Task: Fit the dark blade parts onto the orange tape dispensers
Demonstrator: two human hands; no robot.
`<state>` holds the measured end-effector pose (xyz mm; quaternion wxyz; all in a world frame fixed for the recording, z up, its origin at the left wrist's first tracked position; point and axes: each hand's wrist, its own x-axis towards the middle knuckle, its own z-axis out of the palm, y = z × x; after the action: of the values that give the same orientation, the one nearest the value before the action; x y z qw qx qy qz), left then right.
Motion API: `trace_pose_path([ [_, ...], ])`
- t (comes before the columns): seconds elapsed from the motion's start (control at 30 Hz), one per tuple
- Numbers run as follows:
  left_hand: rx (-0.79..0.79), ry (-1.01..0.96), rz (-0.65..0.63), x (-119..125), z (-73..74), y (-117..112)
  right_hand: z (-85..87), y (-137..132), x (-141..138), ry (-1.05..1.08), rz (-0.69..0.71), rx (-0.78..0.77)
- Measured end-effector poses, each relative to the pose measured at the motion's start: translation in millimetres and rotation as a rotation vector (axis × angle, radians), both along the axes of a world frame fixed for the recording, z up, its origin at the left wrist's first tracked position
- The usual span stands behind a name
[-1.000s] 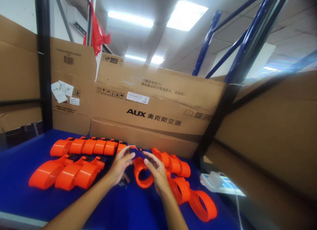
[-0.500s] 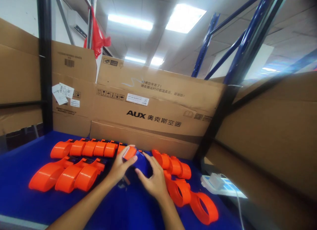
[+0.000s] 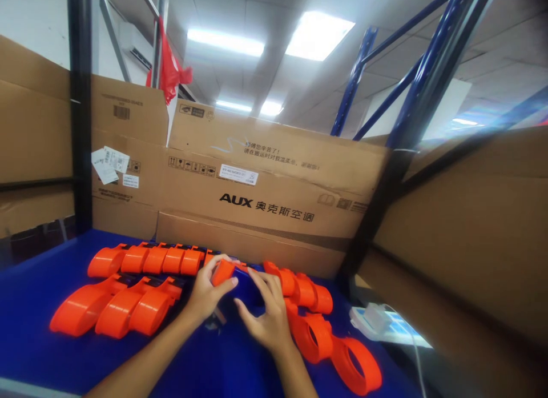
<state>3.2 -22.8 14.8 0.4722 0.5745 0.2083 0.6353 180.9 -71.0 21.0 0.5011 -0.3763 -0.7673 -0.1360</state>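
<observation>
My left hand (image 3: pixel 206 295) pinches an orange plastic tape dispenser (image 3: pixel 223 270) between thumb and fingers, holding it just above the blue table (image 3: pixel 38 352). My right hand (image 3: pixel 265 317) sits beside it with fingers spread, its fingertips touching the dark blue part (image 3: pixel 246 281) of the same piece. A row of orange dispensers (image 3: pixel 145 259) lies to the left, with larger ones (image 3: pixel 111 309) in front of it. More orange dispensers (image 3: pixel 308 295) lie to the right of my hands, and ring-shaped ones (image 3: pixel 355 364) lie near the table's right edge.
Brown cardboard boxes (image 3: pixel 265 192) wall in the back and both sides of the table. A black post (image 3: pixel 79 112) stands at the left and blue rack beams (image 3: pixel 411 101) at the right. A white device with a cable (image 3: pixel 377 318) lies at the right.
The ring-shaped dispenser my hands held upright has been turned and lowered. My left hand now grips its orange end, and my right hand has opened and rests against it.
</observation>
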Motion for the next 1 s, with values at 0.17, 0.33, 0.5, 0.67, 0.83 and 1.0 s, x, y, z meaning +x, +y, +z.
trace_pose_path([
  [0.17, 0.001, 0.011, 0.026, -0.5, 1.8, -3.3, -1.6, 0.9, 0.5, -0.005, -0.001, 0.026],
  [0.33, 0.009, 0.011, 0.076, -0.2, 0.4, -4.3, -2.8, 1.3, -0.1, -0.008, -0.007, 0.042],
  [0.5, 0.024, 0.012, 0.113, -0.5, -1.5, -4.7, -2.6, -0.1, -1.5, -0.020, -0.014, 0.057],
  [0.67, 0.005, 0.022, 0.110, -0.7, -2.8, -4.9, -1.9, -2.0, -1.9, -0.031, -0.020, 0.062],
  [0.83, -0.015, -0.015, 0.082, -0.3, -3.1, -5.5, -0.9, -2.8, -2.9, -0.031, -0.019, 0.065],
  [1.0, -0.035, -0.032, 0.084, -0.6, -4.7, -5.4, -0.8, -3.0, -3.7, -0.029, -0.013, 0.080],
])
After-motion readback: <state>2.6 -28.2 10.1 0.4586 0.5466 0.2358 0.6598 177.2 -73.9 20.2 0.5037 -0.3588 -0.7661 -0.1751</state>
